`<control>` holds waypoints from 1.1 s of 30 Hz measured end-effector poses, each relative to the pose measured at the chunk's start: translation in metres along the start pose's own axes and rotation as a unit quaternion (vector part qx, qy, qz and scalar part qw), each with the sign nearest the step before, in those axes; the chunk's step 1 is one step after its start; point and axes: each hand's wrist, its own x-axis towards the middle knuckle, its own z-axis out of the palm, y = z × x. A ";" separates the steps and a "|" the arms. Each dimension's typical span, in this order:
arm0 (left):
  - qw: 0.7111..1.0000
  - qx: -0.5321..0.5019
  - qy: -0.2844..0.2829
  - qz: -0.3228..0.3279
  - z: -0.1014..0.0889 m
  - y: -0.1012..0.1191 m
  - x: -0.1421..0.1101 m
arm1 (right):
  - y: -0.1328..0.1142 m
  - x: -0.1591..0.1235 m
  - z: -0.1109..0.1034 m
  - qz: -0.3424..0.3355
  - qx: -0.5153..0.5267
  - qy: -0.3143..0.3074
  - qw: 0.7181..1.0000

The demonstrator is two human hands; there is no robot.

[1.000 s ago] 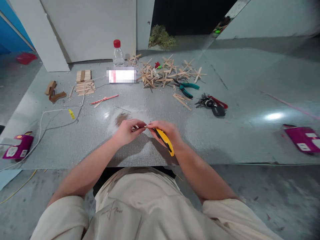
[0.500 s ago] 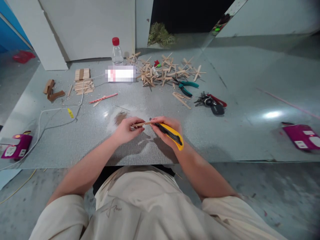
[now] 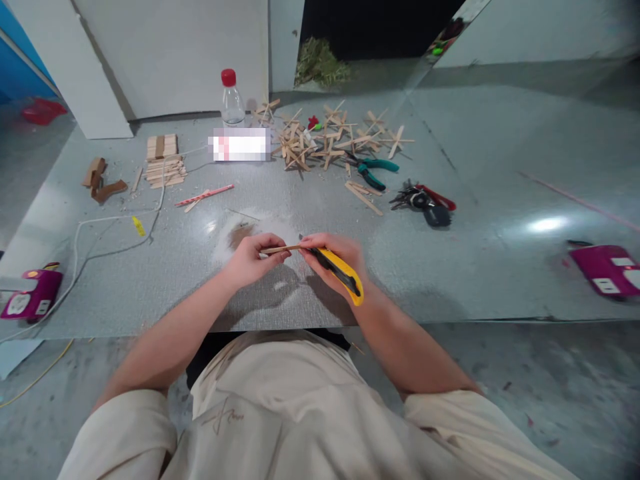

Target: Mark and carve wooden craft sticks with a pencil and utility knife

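Observation:
My left hand (image 3: 253, 260) pinches a thin wooden stick (image 3: 281, 249) and holds it level just above the grey table (image 3: 450, 267). My right hand (image 3: 336, 257) is wrapped round a yellow utility knife (image 3: 343, 271). The knife's tip meets the right end of the stick. Both hands hover over a pale dusty patch (image 3: 240, 233) near the table's front edge.
Farther back lie a heap of glued stick crosses (image 3: 330, 137), green pliers (image 3: 373, 171), red-handled tools (image 3: 425, 200), a stack of sticks (image 3: 164, 163), brown wood bits (image 3: 100, 183) and a red-capped bottle (image 3: 232, 100). Magenta devices sit at left (image 3: 30, 297) and right (image 3: 607, 270); a white cable (image 3: 100, 227) runs leftward.
The stick now sticks out level between my hands, and the knife's rear end has swung out to the right. The view has shifted slightly; nothing else on the table moved.

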 end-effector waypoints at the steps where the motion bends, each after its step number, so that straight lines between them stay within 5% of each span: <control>1: 1.000 0.000 0.002 0.001 0.000 0.001 0.000 | 0.000 0.000 0.000 0.000 -0.003 0.000 1.000; 33: 0.997 -0.029 0.021 0.075 -0.006 0.006 -0.002 | -0.007 0.002 -0.008 -0.050 0.003 0.003 0.999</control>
